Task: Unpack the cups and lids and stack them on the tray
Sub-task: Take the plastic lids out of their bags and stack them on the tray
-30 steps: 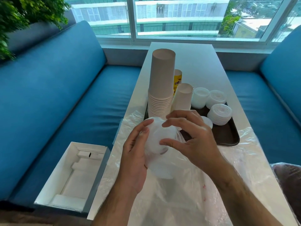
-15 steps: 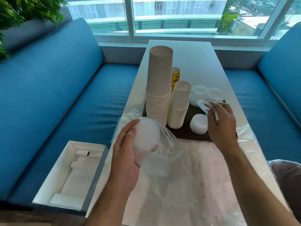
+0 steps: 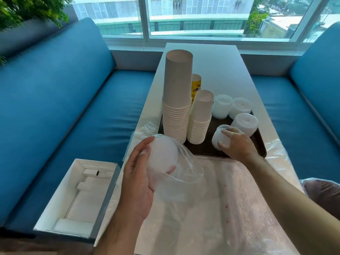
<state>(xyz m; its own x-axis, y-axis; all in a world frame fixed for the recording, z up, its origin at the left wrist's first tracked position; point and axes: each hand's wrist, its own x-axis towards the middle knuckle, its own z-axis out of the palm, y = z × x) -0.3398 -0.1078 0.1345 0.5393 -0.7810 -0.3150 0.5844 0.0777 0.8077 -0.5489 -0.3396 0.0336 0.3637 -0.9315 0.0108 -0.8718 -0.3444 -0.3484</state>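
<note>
The lids still to be unpacked [image 3: 162, 155] sit as a white stack inside a clear plastic bag [image 3: 185, 173], held above the near tabletop [image 3: 200, 57] by the left hand [image 3: 137, 183], its grip curled round the stack through the film. The right hand [image 3: 237, 144] rests on the nearest lid stack on the tray [image 3: 219, 139], fingers and thumb curled round its top and side; whether it is adding a lid or only steadying the pile cannot be told. The dark tray [image 3: 259, 142] already carries 2 stacks of paper cups, a tall stack [image 3: 176, 100] and a shorter stack [image 3: 199, 118], plus 3 further lid stacks [image 3: 245, 123] behind the hand. A yellow cup [image 3: 196, 85] stands behind the cup stacks. Judgement: the cups appear done, and the lids are largely transferred; the bagged remainder is the outstanding work. Loose plastic wrapping [image 3: 230, 208] covers the near tabletop. An open white box [image 3: 77, 196] lies on the blue bench seat [image 3: 64, 111] to the left.
</note>
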